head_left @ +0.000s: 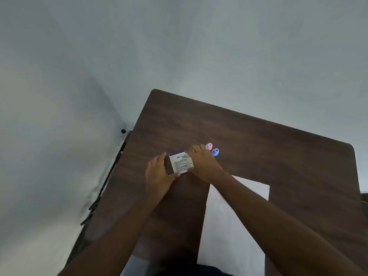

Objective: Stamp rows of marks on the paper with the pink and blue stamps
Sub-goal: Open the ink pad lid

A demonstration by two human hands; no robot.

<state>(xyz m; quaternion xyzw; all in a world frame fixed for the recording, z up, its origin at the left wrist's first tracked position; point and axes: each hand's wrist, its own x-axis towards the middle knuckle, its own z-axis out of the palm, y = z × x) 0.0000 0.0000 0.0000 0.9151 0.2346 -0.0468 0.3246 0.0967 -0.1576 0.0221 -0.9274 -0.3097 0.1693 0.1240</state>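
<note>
Centre of frame: small white box (180,163) with printed text, probably the ink pad's packaging, resting on the dark wooden worktop (258,148). Left hand (159,177) cupped against the box's left and lower edges, fingers wrapped on it; right hand (203,163) laid over its right side, fingers curled across the top edge. Both grasping the box, neither clenched empty.

Just right of the right hand, above centre: pink stamp (209,146) and blue stamp (215,152), upright, side by side, touching or nearly so. Lower right of centre: white paper (235,226) flat on the worktop, partly crossed by the right forearm, no marks visible on it.

Likely step in hand: opening the box to reach the ink pad, stamping not yet begun. To do it well: steady the box body with the left hand, lift the flap or lid with the right without tipping the box toward the stamps, so close beside the knuckles. Best kept low over the worktop. Afterwards, set the pad between stamps and paper, clear of the sheet, to avoid smudging.
</note>
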